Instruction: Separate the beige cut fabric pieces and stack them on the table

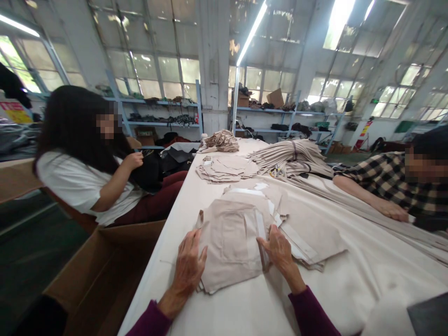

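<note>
Nearest the camera, two forearms in dark purple sleeves reach up from the bottom edge onto the pale tabletop (245,308). The left hand (187,266) lies palm down with its fingers spread loosely and flat, resting on the near left edge of a stack of beige fabric pieces (229,242); it grips nothing. The right hand (278,247) sits on the right side of the same stack, wrist bent upward, its fingers curled down and pressing at the edge of the top piece beside a white strip; whether they pinch the cloth or only press on it I cannot tell. The stack lies between both hands, on the tabletop just ahead of the person, with more cut pieces (308,233) fanned out to its right and beyond. To the left, below the tabletop's edge, stands an open cardboard box (101,266). Further on, a seated person in a white shirt (80,182) is at the left side, one hand raised near the chest. On the right, a person in a checked shirt (392,179) stretches an arm along the cloth. Farther up the tabletop lie another flat pile of pieces (226,168), a bundled roll of strips (290,154) and a crumpled heap (221,140). Blue shelves (164,112) line the windowed back wall.
</note>
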### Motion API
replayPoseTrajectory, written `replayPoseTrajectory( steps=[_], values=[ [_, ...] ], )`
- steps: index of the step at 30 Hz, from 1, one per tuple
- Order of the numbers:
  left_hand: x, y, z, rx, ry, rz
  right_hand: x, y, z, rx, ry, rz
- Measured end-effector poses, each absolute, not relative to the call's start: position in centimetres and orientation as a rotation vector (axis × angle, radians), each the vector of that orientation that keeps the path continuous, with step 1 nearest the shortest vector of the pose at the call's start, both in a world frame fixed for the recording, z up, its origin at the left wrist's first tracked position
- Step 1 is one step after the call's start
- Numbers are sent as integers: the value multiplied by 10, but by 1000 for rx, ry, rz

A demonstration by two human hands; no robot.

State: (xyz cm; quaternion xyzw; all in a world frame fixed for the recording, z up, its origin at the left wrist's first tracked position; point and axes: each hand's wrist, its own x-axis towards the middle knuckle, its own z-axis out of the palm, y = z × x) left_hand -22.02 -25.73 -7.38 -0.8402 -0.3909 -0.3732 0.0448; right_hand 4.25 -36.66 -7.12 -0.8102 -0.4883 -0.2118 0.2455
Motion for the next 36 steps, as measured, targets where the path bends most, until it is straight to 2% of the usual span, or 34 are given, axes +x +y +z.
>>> replayPoseTrajectory(
  steps=[7, 14, 16, 21, 24, 28, 36],
  values=[
    [-210, -277, -73, -2614, -1042, -881, 42, -371, -62, -2301, -1215, -100],
    [-210, -274, -82, -2708, -1119, -748, 42, -369, -60, -1797, -1317, 233],
    [-209, -276, -78, -2735, -1138, -803, 29, -369, -61, -1719, -1480, 127],
    [-190, -290, -46, -3046, -1376, -1192, -16, -370, -65, -1415, -2102, -443],
    [-171, -292, -32, -3297, -1673, -1511, -29, -371, -67, -1312, -2261, -511],
    [-161, -287, -32, -3180, -1828, -1809, -28, -372, -67, -1227, -2192, -482],
    [-187, -279, -17, -2533, -1782, -1924, -16, -381, -58, -1254, -1704, -663]
  ],
)
